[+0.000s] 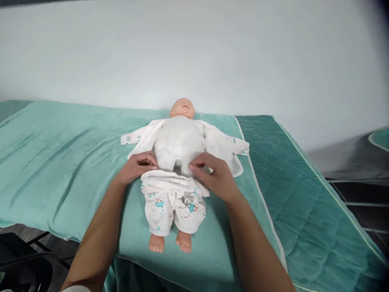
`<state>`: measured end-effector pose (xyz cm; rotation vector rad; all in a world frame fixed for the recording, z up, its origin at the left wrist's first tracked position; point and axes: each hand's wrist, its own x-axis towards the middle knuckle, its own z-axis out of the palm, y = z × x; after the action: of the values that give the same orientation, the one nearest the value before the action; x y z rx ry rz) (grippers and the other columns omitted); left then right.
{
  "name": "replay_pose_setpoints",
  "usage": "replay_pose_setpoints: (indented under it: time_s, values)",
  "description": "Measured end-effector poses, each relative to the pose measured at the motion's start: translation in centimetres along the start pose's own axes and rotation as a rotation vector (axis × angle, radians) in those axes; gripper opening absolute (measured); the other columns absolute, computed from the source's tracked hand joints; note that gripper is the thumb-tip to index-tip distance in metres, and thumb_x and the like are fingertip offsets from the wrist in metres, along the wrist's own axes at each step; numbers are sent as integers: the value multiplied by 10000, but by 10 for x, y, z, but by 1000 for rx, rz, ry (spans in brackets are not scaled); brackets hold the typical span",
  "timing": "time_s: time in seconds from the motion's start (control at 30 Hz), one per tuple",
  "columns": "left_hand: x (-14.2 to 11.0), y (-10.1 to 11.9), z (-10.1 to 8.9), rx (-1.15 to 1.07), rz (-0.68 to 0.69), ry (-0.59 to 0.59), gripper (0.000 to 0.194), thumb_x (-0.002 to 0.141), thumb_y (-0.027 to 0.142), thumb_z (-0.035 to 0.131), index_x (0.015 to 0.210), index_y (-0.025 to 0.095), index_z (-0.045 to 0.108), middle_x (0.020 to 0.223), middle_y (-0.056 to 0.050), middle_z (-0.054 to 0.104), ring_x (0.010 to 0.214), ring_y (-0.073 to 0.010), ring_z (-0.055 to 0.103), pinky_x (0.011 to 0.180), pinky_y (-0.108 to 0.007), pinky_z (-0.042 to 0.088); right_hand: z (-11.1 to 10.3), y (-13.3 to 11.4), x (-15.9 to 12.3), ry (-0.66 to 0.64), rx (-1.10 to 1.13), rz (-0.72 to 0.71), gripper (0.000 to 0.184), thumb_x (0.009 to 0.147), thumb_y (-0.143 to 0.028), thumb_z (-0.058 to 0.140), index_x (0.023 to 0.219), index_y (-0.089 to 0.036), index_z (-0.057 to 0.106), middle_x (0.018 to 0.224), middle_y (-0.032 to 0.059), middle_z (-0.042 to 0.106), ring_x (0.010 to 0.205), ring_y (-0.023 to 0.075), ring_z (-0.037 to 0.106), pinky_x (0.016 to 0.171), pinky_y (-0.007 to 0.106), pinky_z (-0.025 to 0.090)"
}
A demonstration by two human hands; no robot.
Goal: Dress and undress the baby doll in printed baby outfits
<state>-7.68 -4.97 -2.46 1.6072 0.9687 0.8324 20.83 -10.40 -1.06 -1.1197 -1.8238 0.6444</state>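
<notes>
A baby doll (pixel 180 140) lies on its back, its head at the far side and its bare feet toward me. Its white torso is uncovered, with a printed baby shirt (pixel 226 150) spread open and the sleeves out to both sides. Printed baby trousers (pixel 159 213) sit bunched around its thighs, below the hips. My left hand (pixel 138 165) is at the doll's hip on the left, just above the waistband, thumb and curled fingers together. My right hand (pixel 215 174) is over the opposite hip, fingertips pinched close to the thumb. Whatever lies between the fingertips of either hand is too small to make out.
A light green blanket (pixel 75 162) with soft folds covers the table under the doll. To the right lies a darker quilted green cover (pixel 291 194) with pale piping. A white wall (pixel 194 52) rises behind. A dark chair (pixel 27 263) stands at lower left.
</notes>
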Motion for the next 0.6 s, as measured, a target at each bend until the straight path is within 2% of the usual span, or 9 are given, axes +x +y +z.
replay_pose_setpoints:
  time_s: [0.1,0.23,0.43,0.6]
  values:
    - [-2,8,-6,72,-2,-193,268,691,439,828,816,210,766,870,-48,587,724,-146,535,653,-275,461,8,-10,1,-170,-114,-176,234,966,-361,622,798,-213,690,811,42,676,801,184,537,797,352,416]
    - [-3,13,-14,181,31,-385,298,678,409,852,923,252,784,955,-43,567,789,-161,549,718,-286,497,4,-11,2,-296,-179,-221,273,944,-401,663,752,-209,686,782,27,663,801,177,513,778,350,349]
    - [-4,16,-15,235,57,-442,207,726,424,818,759,225,772,975,-46,559,832,-161,552,762,-273,503,1,-17,0,-406,-221,-212,302,921,-452,687,745,-206,685,785,16,652,834,174,506,780,353,282]
    - [-4,16,-18,276,97,-530,224,722,420,830,827,231,773,1053,-50,519,951,-177,550,884,-277,506,1,-23,-1,-529,-154,-216,351,873,-503,719,692,-206,670,763,-3,625,848,168,508,832,359,270]
